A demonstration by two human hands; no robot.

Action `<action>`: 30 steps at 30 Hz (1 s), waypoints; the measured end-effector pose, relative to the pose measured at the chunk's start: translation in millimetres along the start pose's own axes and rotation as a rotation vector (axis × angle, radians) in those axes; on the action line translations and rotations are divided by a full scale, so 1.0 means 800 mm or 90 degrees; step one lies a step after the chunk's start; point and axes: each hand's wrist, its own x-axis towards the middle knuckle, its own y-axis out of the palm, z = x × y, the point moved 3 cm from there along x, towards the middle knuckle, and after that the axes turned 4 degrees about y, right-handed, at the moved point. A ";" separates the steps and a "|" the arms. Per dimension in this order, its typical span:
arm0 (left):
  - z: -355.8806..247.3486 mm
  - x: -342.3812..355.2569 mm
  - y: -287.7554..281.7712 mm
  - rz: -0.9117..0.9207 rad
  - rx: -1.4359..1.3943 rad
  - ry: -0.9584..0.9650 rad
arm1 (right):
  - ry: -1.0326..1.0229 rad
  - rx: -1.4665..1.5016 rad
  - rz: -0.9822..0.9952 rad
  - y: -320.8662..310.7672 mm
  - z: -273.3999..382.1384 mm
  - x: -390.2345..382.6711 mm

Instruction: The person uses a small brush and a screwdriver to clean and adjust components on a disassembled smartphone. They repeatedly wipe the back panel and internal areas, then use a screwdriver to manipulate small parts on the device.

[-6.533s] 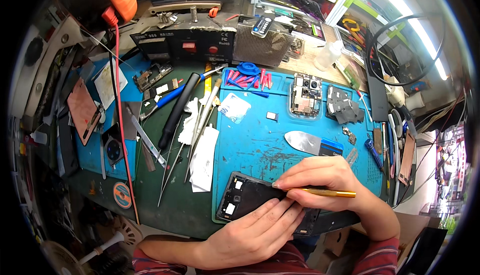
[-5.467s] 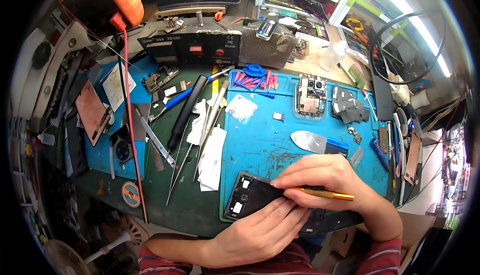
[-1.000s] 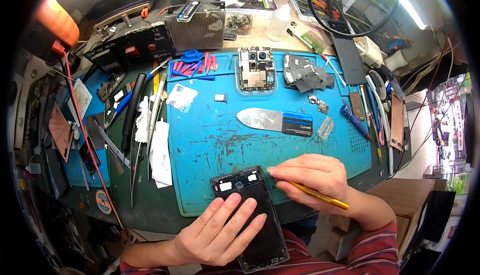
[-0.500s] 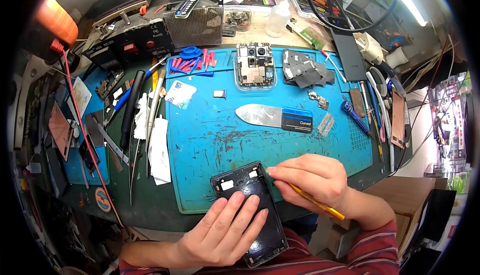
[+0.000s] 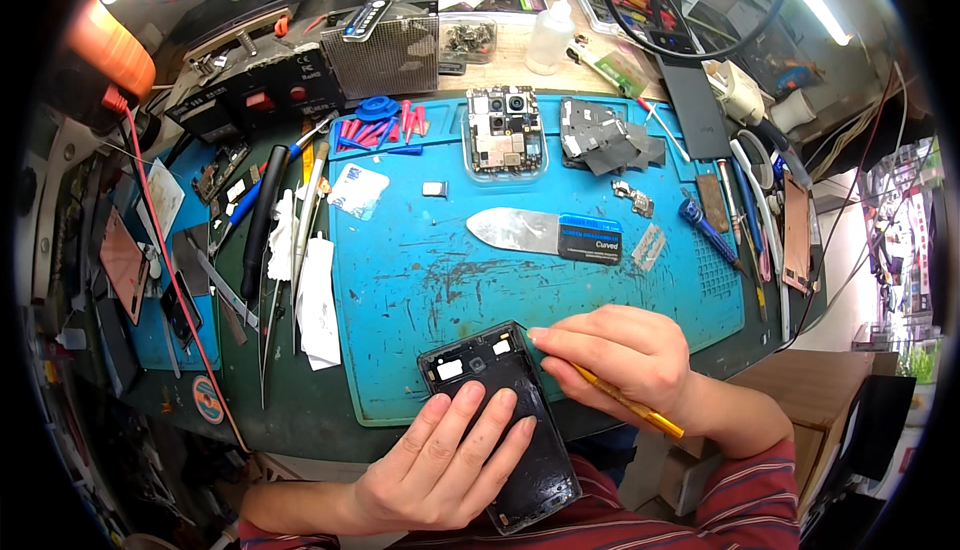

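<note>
My left hand lies over a black phone housing, its fingers spread across the face and its thumb hidden, holding it against the bench edge. White patches and a small round camera opening show near the housing's upper end. My right hand grips a slim gold pen-shaped tool like a pencil. Its fingertips sit beside the upper right edge of the housing. The tool's working tip is too small to make out.
A blue mat carries a curved metal pry blade, a phone circuit board with cameras, a SIM tray and a blue screwdriver. Tweezers and white paper lie left, a boxy black device behind.
The phone housing has tilted slightly, and the shine on its face has shifted. My hands keep nearly the same places, and the whole view has moved a little.
</note>
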 end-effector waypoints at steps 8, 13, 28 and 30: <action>-0.002 0.000 -0.001 0.006 0.008 -0.002 | 0.005 0.008 0.013 -0.002 0.001 0.000; -0.002 0.000 -0.002 0.012 0.011 0.001 | 0.016 0.021 -0.008 0.000 -0.002 0.002; -0.002 0.002 -0.002 0.011 0.017 -0.001 | 0.020 0.046 -0.001 -0.002 -0.005 -0.001; -0.002 0.001 -0.002 0.018 0.017 -0.001 | 0.028 0.048 0.004 -0.002 -0.005 -0.002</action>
